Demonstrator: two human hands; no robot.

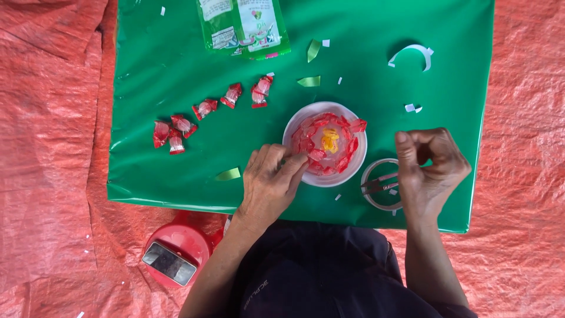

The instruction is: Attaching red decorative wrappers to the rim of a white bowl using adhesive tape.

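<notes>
Far left, an orange-red tarp (47, 147) covers the ground, and on it sits a red round container (176, 250) with a phone (169, 263) lying on top. Moving right, a green sheet (176, 118) serves as the working surface, and a loose arc of red-wrapped candies (206, 109) runs across it, with a green packet (242, 26) lying at the top edge. Next comes the left hand (271, 185), palm down, fingers curled and pressed together, fingertips touching the near-left rim of the white bowl (353, 168). In the bowl, at the sheet's centre, sits a ring of red candies (318, 154) around a yellow centre (330, 140), and the fingertips are right on the ring's edge. Just right of the bowl, a roll of clear tape (371, 194) lies flat with small scissors (379, 184) across it. Over the roll hovers the right hand (429, 168), fingers bent inward toward the thumb; whether it pinches anything I cannot tell. Top right, a curled white strip (412, 52) lies well apart
</notes>
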